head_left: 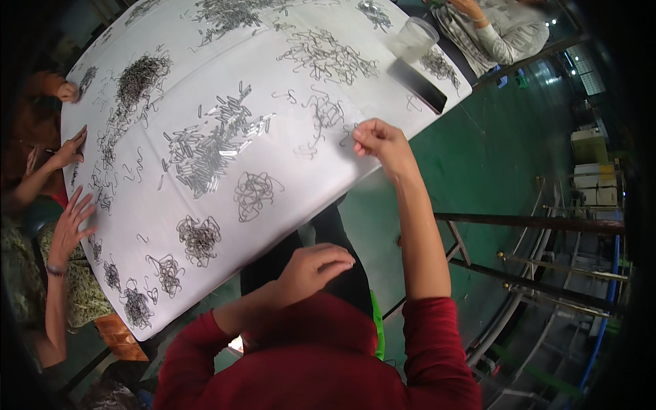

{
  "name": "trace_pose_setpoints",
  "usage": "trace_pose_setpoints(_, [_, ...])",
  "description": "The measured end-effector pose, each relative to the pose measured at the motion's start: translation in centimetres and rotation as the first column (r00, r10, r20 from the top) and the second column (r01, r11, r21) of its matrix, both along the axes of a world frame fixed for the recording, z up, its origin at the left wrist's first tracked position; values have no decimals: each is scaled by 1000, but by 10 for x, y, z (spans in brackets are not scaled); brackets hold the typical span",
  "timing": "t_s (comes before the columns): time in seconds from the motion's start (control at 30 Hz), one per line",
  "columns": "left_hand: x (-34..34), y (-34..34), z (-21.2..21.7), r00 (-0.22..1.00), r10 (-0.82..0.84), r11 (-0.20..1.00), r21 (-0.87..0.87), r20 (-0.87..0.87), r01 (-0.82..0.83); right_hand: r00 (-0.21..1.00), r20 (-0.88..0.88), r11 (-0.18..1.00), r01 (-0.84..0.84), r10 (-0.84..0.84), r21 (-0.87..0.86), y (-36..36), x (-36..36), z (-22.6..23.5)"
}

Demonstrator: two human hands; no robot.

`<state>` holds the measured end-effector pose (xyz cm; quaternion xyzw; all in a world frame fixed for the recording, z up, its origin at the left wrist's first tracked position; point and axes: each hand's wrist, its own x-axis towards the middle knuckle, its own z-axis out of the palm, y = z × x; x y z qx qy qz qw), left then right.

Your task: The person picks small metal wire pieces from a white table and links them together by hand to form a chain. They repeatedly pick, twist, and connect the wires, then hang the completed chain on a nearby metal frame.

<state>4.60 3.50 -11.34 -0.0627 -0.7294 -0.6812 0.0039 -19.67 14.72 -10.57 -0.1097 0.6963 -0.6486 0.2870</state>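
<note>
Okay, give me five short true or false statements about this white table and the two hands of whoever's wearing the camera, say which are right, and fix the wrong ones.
1. The right hand is beside a loose scatter of curved wires. True.

2. The left hand is pressed flat on the white table. False: it is held in front of the body, off the tabletop.

3. A dark rectangular object lies next to a clear plastic cup. True.

4. Every pile on the table is made of curved wires. False: the large central pile is of narrow, straight-sided grey pieces.

5. The wearer's sleeves are green. False: they are red.
</note>
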Motion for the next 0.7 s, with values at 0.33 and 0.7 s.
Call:
trace_pose_setpoints(0.33, [-7, 2, 1, 993, 107, 994, -31, -46, -109, 938, 303, 922, 261, -172, -285, 66, 171, 39])
trace_pose_setpoints(0.7, [-10, 9, 3, 985, 165, 986, 44, -52, -163, 842, 459, 864, 432, -284, -257, 56, 200, 23])
